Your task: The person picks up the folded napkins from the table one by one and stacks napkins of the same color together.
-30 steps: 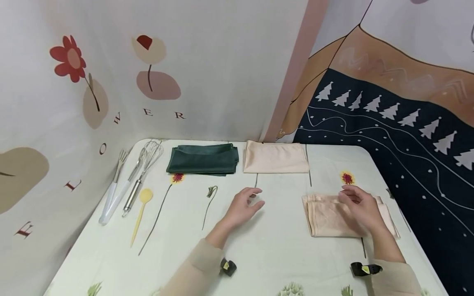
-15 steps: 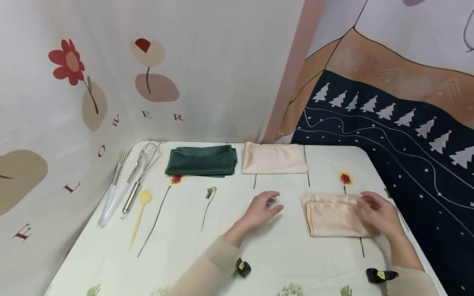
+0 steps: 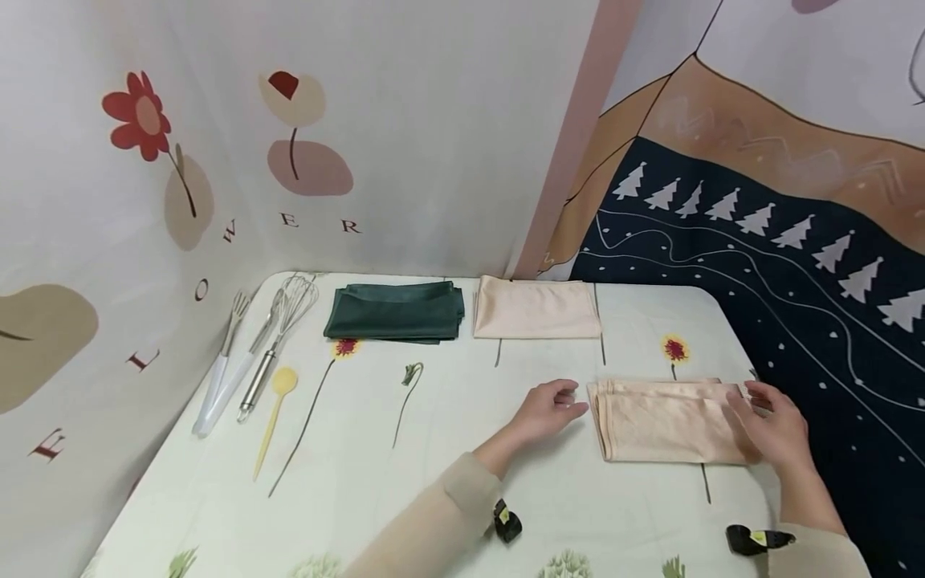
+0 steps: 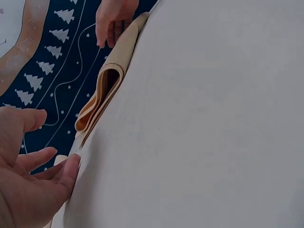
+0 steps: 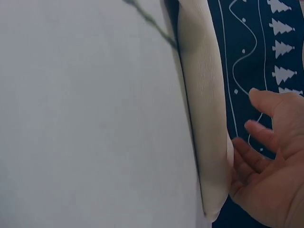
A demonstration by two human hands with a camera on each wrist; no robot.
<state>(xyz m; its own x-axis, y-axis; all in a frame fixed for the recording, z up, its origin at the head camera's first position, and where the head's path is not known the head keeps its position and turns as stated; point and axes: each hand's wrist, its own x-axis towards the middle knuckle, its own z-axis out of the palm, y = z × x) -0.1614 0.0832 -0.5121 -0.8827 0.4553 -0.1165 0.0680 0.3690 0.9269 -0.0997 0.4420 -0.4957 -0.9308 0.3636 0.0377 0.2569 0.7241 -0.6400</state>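
A folded peach cloth (image 3: 668,421) lies flat near the right side of the table. At its left end is my left hand (image 3: 547,411), a small gap away, fingers loosely bent and holding nothing. My right hand (image 3: 776,421) is at the opposite end, its fingertips overlapping the cloth's edge in the head view. The left wrist view shows the stacked, looped folds of the peach cloth (image 4: 111,66) beyond the spread fingers. In the right wrist view the right hand (image 5: 275,161) has its lower fingers right beside the cloth, thumb apart.
A folded dark green cloth (image 3: 393,311) and a folded pale peach cloth (image 3: 537,309) lie along the back edge. At the left are a whisk (image 3: 262,385), a white-handled fork (image 3: 217,373), another white-handled utensil (image 3: 234,389) and a yellow spoon (image 3: 275,409). Flowers are printed on the tablecloth.
My left hand has moved right, up to the cloth's left end. My right hand has shifted right, from over the cloth to its right end. The cloth stays in place.
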